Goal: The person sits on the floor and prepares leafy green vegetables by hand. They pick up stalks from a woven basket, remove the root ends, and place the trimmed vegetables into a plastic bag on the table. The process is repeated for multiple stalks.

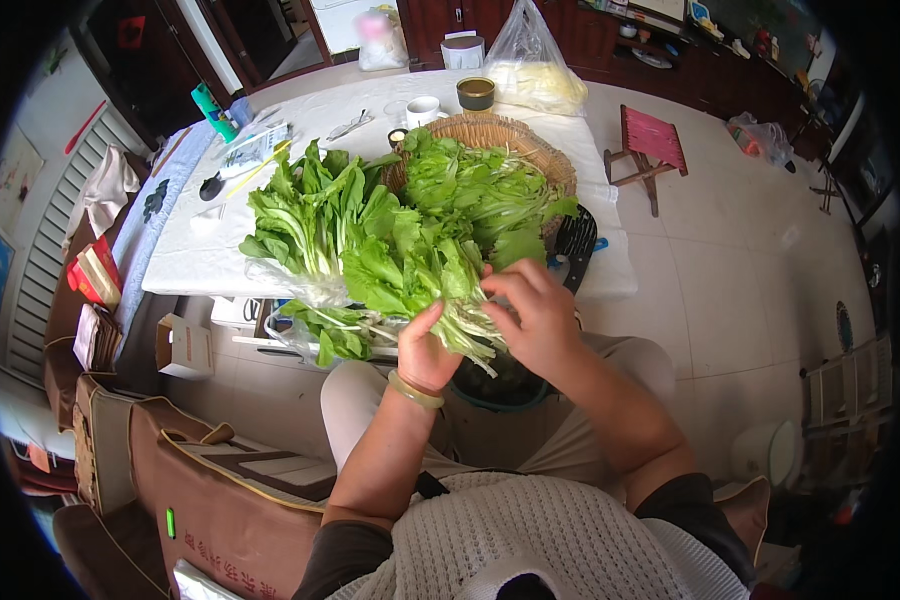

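My left hand [426,349], a bangle at its wrist, grips a bunch of leafy greens [412,274] near the pale stem ends. At those stems, on the right side of the bunch, is my right hand [536,315] with fingers bent; whether they pinch a stem cannot be told. Just beyond, a round wicker basket [562,161] holds more loose greens [472,180]. Upright greens [315,210] stand in a clear plastic bag [292,281] to the left. Under my hands, between the knees, is a dark green-rimmed basin [498,390], partly hidden.
The white-covered table [194,262] also bears a white mug [423,111], an open tin [476,94], eyeglasses [351,125], a tied plastic bag [536,82] and a spray can [213,112]. A folding stool [652,139] stands right; a brown sofa [225,517] is at lower left.
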